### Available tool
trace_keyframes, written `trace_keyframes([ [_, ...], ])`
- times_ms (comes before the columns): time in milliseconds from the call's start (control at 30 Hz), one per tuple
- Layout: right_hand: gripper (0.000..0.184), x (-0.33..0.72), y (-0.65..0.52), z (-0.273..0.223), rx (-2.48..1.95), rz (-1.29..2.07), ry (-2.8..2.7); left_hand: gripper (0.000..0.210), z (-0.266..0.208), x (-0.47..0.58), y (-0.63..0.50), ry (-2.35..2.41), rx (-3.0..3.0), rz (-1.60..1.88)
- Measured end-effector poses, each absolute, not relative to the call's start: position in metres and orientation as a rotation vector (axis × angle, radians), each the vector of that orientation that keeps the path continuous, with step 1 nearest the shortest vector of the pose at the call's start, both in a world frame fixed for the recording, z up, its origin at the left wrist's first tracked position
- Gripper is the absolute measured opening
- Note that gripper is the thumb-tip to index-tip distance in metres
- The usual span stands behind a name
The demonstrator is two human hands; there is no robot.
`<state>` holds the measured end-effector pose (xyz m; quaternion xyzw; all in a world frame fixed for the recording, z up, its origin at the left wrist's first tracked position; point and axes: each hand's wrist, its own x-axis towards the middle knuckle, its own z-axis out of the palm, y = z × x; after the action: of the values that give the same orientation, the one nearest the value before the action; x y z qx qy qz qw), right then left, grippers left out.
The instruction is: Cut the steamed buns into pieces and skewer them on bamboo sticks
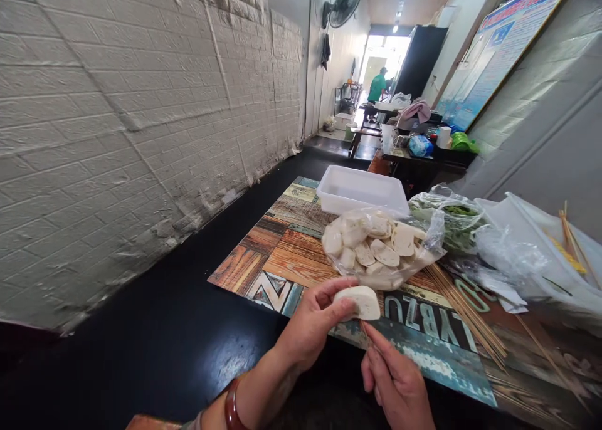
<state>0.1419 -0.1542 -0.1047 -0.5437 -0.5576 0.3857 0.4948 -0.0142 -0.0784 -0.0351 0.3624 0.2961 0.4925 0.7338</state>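
Note:
My left hand (313, 320) pinches a thick white bun slice (367, 303) between thumb and fingers, just above the near table edge. My right hand (392, 377) is closed on a thin wooden skewer (364, 330), which meets the lower edge of the slice. How far its tip goes in is hidden. Right behind the slice lies a clear plastic bag (433, 245) full of similar white slices (384, 252). A bundle of bare skewers (465, 314) rests on the table to the right.
The patterned table (301, 264) also bears a white plastic tub (364, 188), a bag of green leaves (454, 220), green-handled scissors (473, 295) and a translucent bin (545, 229) with skewers. A brick-patterned wall (141, 116) runs along the left. A person in green (377, 86) stands far back.

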Motion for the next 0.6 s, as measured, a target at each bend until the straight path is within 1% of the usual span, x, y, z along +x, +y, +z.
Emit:
trace_keyframes([
  [67, 0.046, 0.145, -0.153, -0.103, -1.275, 1.101, -1.279, 0.061, -0.037, -0.016, -0.074, 0.613, 0.718, 1.091],
  [100, 0.047, 0.147, -0.153, -0.103, -1.240, 1.195, -1.234, 0.062, -0.038, -0.017, -0.072, 0.602, 0.692, 1.106],
  [200, 0.047, 0.153, -0.150, -0.102, -1.076, 1.421, -1.043, 0.053, -0.042, -0.019, -0.066, 0.576, 0.682, 1.150],
  [300, 0.033, 0.157, -0.146, -0.101, -0.846, 1.545, -0.854, 0.047, -0.044, -0.020, -0.063, 0.573, 0.720, 1.165],
  [400, 0.021, 0.160, -0.142, -0.100, -0.632, 1.665, -0.779, 0.044, -0.044, -0.020, -0.063, 0.590, 0.748, 1.154],
  [500, 0.018, 0.163, -0.140, -0.101, -0.588, 1.711, -0.760, 0.043, -0.043, -0.019, -0.063, 0.601, 0.766, 1.147],
  [600, 0.026, 0.165, -0.140, -0.104, -0.759, 1.594, -0.844, 0.045, -0.042, -0.016, -0.063, 0.630, 0.783, 1.151],
])
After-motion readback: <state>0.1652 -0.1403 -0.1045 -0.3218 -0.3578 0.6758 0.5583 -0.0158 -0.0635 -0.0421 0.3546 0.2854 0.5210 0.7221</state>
